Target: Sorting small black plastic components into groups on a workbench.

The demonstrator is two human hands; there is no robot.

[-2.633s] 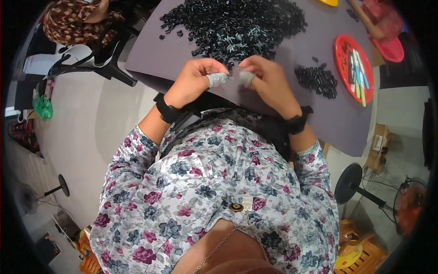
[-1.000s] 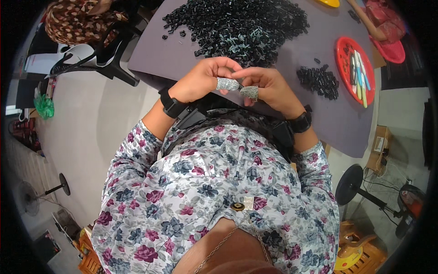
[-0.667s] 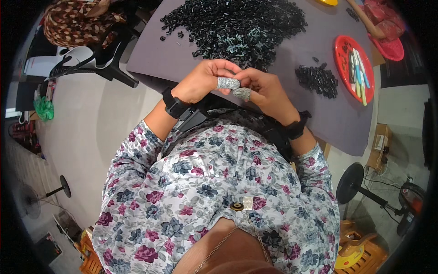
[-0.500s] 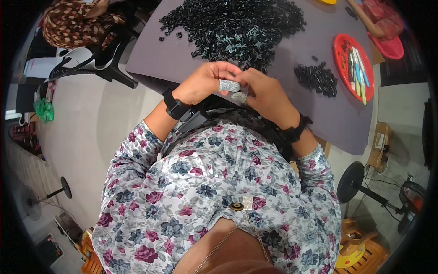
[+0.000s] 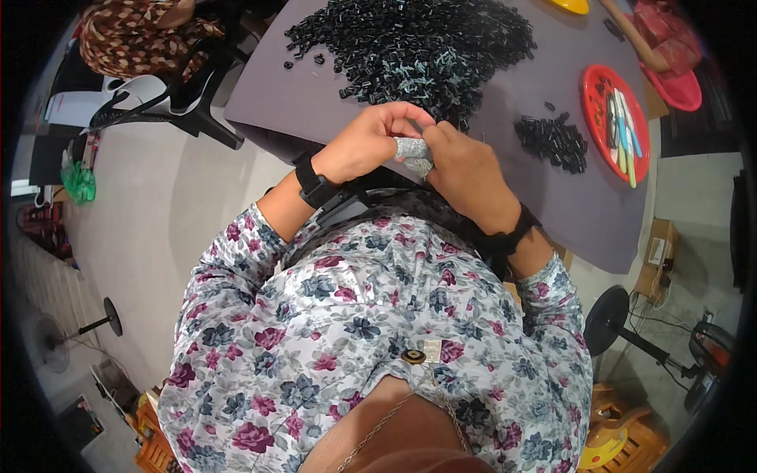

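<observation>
My left hand (image 5: 364, 146) and my right hand (image 5: 473, 173) meet at the near edge of the table, fingertips pressed together. Both thumbs are wrapped in a speckled grey covering. Whatever is pinched between the fingers is too small and hidden to make out. Just beyond the hands lies a large heap of small black tube-like pieces (image 5: 418, 47), with greyish slivers scattered over its near part. To the right of my right hand sits a smaller pile of similar black pieces (image 5: 552, 142).
A red plate (image 5: 590, 94) at the right holds slim tools (image 5: 621, 130) with white, blue and green parts, plus black bits. Another person's arm (image 5: 635, 35) reaches in at the far right, near a pink basket (image 5: 684, 93). A black chair (image 5: 209, 114) stands left of the grey-topped table (image 5: 264, 102).
My hands have drawn closer together, the thumbs now nearly overlapping. The whole view has shifted slightly. The piles look the same.
</observation>
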